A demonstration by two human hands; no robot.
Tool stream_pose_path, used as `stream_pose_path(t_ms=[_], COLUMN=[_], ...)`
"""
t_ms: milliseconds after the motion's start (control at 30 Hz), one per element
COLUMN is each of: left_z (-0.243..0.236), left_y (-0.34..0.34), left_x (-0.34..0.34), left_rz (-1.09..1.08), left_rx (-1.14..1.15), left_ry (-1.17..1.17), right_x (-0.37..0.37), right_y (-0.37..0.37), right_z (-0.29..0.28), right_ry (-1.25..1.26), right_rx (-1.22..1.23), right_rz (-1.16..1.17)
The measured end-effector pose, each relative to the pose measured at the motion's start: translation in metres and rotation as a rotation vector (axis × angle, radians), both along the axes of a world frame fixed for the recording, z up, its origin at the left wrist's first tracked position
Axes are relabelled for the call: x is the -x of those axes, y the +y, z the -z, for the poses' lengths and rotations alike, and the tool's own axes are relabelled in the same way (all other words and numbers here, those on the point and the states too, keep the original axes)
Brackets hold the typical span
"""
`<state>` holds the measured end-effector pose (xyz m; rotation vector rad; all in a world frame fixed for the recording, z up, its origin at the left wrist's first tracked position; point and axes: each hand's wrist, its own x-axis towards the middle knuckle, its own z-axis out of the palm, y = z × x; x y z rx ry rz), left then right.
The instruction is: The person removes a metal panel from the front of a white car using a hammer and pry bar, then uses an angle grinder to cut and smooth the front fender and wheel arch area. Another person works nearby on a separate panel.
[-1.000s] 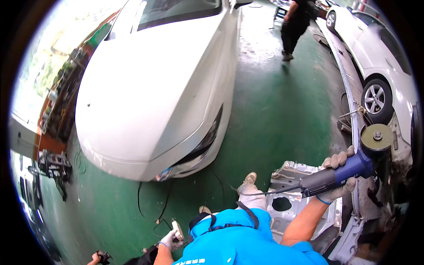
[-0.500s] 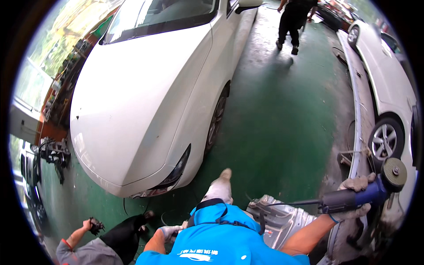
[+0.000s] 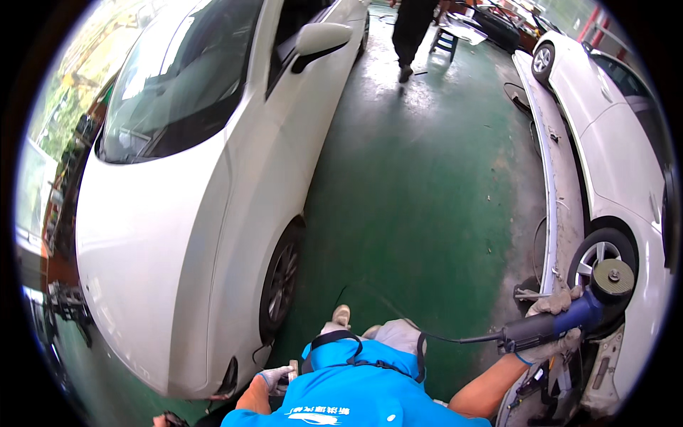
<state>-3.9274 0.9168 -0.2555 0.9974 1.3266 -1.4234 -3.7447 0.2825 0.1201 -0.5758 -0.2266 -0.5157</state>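
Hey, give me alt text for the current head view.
A gloved right hand holds a blue angle grinder; the gloved left hand holds a small pale object. The blue-shirted wearer stands between two white cars on a green floor.

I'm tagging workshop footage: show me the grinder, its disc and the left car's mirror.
Grinder (image 3: 546,327): head view, on the handle.
Disc (image 3: 605,280): head view, on its face.
Mirror (image 3: 324,37): head view, on its white shell.

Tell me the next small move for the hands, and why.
Probably have the right hand ease the grinder outward, drawing its cord away from the legs: that hand grips the grinder, and in view the cord runs right by them.
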Motion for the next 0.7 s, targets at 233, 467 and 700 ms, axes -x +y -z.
stream_pose_path(t_ms=[233,467,700], left_z=[-0.055,-0.025,0.009], left_y=[-0.138,-0.298,-0.449], left_x=[-0.239,-0.4,-0.622], left_rz=[-0.065,-0.345,-0.523], left_rx=[-0.072,-0.07,-0.054], left_ry=[-0.061,-0.185,-0.356], right_x=[-0.174,-0.375,-0.624], right_y=[-0.16,-0.3,-0.409], right_z=[0.068,0.072,0.075], right_ry=[-0.054,0.059,0.05], right_rx=[-0.077,-0.091,-0.034], right_rz=[0.046,0.015,-0.091])
